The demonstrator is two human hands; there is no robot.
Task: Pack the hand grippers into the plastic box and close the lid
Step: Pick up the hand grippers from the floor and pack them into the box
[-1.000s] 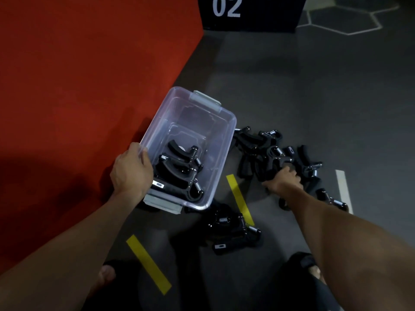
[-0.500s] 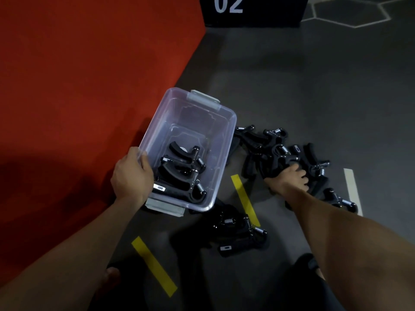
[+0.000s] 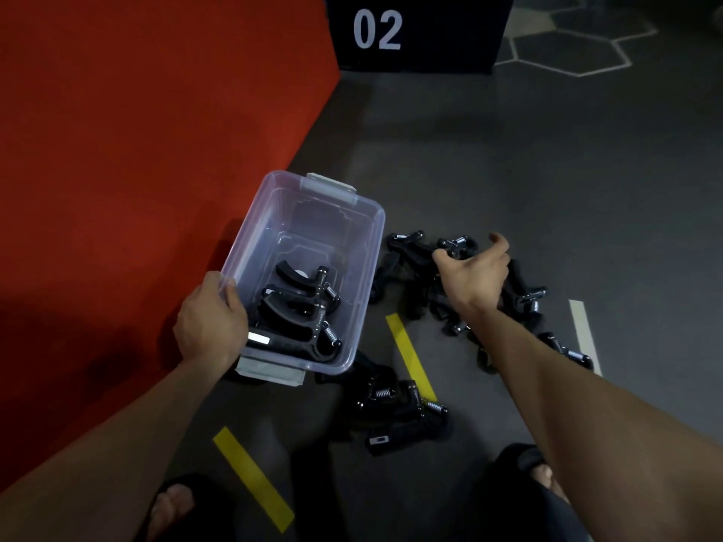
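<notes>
The clear plastic box (image 3: 376, 244) stands open on the dark floor, with three black hand grippers (image 3: 301, 318) lying in its near end. My left hand (image 3: 211, 326) grips the box's near left corner. To the right of the box lies a pile of several black hand grippers (image 3: 409, 279). My right hand (image 3: 473, 275) is over that pile, thumb and fingers closed around the head of one hand gripper (image 3: 455, 246). A smaller cluster of hand grippers (image 3: 399, 416) lies in front of the box. No lid is in view.
A red mat (image 3: 117, 170) borders the box on the left. A black block marked 02 (image 3: 414, 31) stands at the back. Yellow tape strips (image 3: 410, 356) (image 3: 252, 477) and a white strip (image 3: 583, 330) mark the floor. My sandalled feet (image 3: 172, 506) are at the bottom edge.
My right hand has moved from the near side of the pile to its far side and taken hold of a hand gripper there. My left hand stays on the box.
</notes>
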